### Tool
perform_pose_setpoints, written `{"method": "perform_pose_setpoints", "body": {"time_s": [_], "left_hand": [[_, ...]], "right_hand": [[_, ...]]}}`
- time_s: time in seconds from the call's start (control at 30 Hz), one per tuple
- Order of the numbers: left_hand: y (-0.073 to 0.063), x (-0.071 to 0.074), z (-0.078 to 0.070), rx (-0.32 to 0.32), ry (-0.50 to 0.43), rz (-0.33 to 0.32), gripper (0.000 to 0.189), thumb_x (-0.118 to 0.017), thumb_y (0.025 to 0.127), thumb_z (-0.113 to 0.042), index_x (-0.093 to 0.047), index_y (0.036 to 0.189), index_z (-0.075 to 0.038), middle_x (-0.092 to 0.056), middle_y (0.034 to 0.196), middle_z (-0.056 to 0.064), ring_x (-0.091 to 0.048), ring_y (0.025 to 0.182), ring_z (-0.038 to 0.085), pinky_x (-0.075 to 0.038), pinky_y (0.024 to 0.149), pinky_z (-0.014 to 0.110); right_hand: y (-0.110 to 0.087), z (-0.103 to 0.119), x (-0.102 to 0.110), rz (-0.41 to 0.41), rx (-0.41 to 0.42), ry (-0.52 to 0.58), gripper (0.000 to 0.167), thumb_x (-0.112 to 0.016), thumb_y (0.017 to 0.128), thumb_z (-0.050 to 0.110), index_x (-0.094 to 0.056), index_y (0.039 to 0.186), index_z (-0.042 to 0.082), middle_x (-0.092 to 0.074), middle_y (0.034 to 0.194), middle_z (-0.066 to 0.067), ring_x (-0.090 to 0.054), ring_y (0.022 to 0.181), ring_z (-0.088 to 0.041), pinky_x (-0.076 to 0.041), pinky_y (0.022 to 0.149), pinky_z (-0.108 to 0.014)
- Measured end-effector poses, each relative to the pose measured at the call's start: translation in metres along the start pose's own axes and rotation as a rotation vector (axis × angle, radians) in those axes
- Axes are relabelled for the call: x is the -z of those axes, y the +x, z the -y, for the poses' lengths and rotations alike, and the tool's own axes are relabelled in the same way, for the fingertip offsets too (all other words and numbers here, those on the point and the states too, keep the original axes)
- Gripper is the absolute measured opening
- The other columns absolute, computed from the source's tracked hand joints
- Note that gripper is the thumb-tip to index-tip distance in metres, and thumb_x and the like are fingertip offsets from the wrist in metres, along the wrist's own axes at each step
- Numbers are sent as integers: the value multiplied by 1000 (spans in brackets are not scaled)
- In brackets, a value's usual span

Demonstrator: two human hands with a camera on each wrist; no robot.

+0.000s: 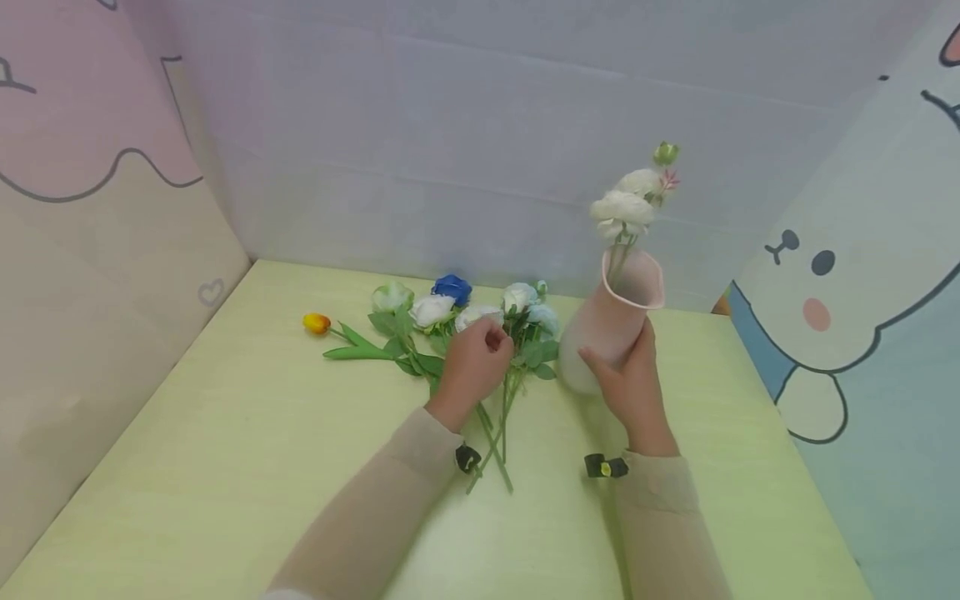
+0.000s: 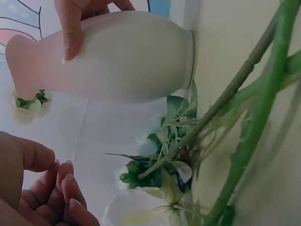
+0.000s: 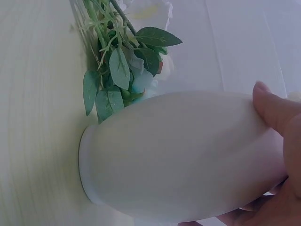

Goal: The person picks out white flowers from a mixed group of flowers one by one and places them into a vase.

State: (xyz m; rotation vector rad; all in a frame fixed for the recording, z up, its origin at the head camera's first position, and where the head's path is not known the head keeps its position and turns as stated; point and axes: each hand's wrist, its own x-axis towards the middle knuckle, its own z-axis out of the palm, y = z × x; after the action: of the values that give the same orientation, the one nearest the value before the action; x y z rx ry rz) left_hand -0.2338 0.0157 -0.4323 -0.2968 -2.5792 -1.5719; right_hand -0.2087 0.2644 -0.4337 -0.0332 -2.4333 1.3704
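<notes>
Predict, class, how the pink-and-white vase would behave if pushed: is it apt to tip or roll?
The vase would probably tip if pushed high, since its tall body narrows to a smaller foot. Its smooth-looking surface may feel slippery. Should it fall, its rounded sides could let it roll.

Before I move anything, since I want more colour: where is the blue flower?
In the head view, the blue flower lies near the back edge of the table, left of the vase, just behind a white flower.
</notes>
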Motion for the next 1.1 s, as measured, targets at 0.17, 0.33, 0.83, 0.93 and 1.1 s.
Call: {"method": "perform_pose_setpoints", "body": {"time_s": [0.17, 0.33, 0.83, 0.93, 1.1], "left_hand": [[-9, -6, 9, 47, -10, -28, 10, -63, 100, -23, -65, 97, -14, -64, 87, -1, -60, 75, 18, -51, 67, 38], [-15, -10, 17, 81, 3, -22, 18, -65, 101, -20, -66, 112, -7, -64, 95, -1, -61, 82, 18, -52, 70, 38], [-15, -12, 28, 164, -36, 88, 31, -68, 97, -10, -65, 127, -1, -67, 106, 5, -65, 99, 22, -55, 86, 39], [-14, -14, 31, 176, -53, 118, 35, -68, 97, -8, -63, 130, 0, -67, 110, 7, -65, 103, 24, -55, 88, 39], [-14, -15, 31, 195, -24, 170, 38, -68, 97, -9, -63, 134, -1, -68, 110, 8, -66, 102, 25, -56, 86, 41]], "right_hand": [[1, 0, -1, -5, 4, -2, 105, -82, 90, 26, -9, 165, 13, -36, 153, -23, -42, 138, -38, -32, 115, -58], [0, 0, -1, 0, 5, 0, 105, -82, 91, 28, -8, 164, 12, -35, 154, -23, -41, 139, -39, -31, 115, -59], [0, -1, -1, -2, 2, 9, 103, -82, 90, 27, -11, 164, 12, -37, 153, -21, -43, 137, -38, -32, 115, -60], [0, -1, -1, 1, 3, 15, 103, -82, 91, 28, -11, 164, 13, -37, 153, -21, -42, 137, -37, -32, 115, -60], [0, -1, -1, 0, 5, 22, 103, -82, 91, 29, -11, 164, 15, -37, 154, -20, -42, 138, -37, -32, 115, -60]]}}
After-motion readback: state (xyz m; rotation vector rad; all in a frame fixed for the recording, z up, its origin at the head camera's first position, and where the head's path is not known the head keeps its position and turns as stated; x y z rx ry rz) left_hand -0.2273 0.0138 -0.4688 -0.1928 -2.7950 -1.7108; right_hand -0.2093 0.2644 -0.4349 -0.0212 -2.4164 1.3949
